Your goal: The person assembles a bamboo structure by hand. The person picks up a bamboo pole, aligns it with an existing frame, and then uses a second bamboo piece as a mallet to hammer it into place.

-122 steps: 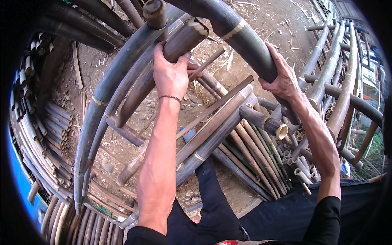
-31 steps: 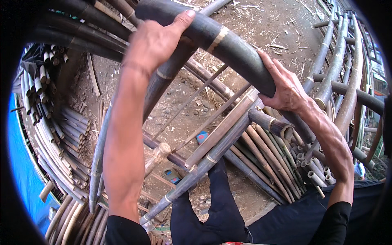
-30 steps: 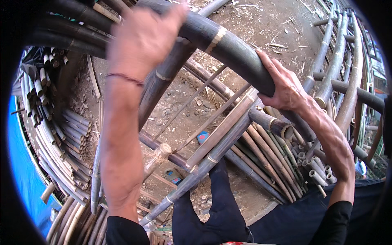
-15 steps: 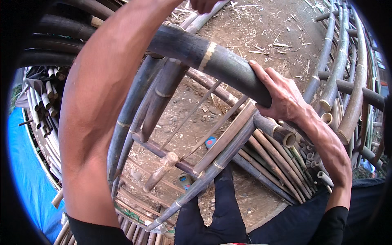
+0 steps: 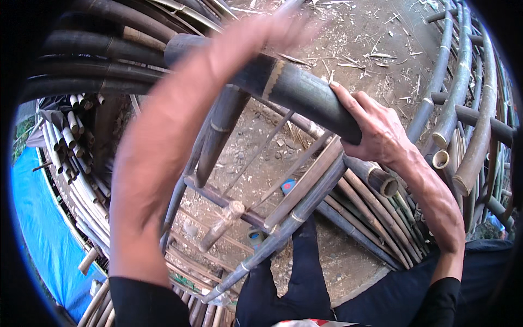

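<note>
My right hand (image 5: pixel 376 128) is shut around a thick dark bamboo pole (image 5: pixel 294 87) that runs from the upper left down toward the middle right. My left forearm rises across the picture in front of that pole. My left hand (image 5: pixel 275 27) is a blur near the top, just above the pole, and its fingers cannot be made out. Under the pole slant thinner bamboo poles (image 5: pixel 305 191), held by a crossbar (image 5: pixel 223 199) of a rough bamboo frame.
More dark poles (image 5: pixel 81 65) arch over the upper left. Curved poles (image 5: pixel 474 136) are stacked on the right, and cut ends (image 5: pixel 440 159) lie near my right wrist. Pale bamboo sticks (image 5: pixel 71 141) and a blue tarp (image 5: pixel 43 229) lie at left. Below is dirt ground (image 5: pixel 370 49) and my dark trousers (image 5: pixel 305 272).
My left arm has swung up and across the thick pole, and its hand has left the pole and blurred toward the top. My right hand has stayed gripping the pole, which now sits lower.
</note>
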`<state>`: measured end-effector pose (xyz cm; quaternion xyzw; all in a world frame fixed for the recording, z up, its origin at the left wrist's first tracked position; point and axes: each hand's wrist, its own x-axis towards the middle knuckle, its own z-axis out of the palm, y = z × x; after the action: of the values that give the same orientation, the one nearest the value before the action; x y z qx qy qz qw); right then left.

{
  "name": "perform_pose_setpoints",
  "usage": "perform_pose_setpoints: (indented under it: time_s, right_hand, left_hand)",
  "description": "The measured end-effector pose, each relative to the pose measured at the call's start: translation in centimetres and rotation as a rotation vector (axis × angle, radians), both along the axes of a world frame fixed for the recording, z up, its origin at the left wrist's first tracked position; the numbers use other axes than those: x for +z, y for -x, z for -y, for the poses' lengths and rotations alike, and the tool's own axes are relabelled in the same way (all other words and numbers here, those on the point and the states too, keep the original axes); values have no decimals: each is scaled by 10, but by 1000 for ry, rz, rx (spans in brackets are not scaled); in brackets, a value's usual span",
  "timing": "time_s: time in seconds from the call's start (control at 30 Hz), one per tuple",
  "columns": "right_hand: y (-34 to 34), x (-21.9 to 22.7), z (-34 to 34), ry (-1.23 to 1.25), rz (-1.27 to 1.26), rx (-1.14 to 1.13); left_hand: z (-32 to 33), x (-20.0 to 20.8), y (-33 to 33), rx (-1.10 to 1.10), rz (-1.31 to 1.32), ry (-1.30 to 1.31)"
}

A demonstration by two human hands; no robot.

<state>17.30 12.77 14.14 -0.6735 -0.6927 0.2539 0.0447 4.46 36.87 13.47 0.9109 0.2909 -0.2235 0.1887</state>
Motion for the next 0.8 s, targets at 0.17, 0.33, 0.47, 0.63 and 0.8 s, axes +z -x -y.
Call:
perform_pose_setpoints:
  time_s: [0.17,0.33,0.47,0.63,0.8]
  right_hand:
    - [2,-3,-1,-96,-5,8]
    - [-12,6,-10,118,-80,-163]
    - [-30,0,5,244,-169,-266]
    - [-10,2,15,149,-92,-368]
    - [-9,-3,11,117,-107,-322]
  left_hand:
    - [-1,8,17,-122,-201,143]
    - [-8,12,19,-68,-192,191]
    - [-6,10,21,-164,-117,168]
    - [5,6,30,-188,22,148]
    - [12,15,48,-85,136,-67]
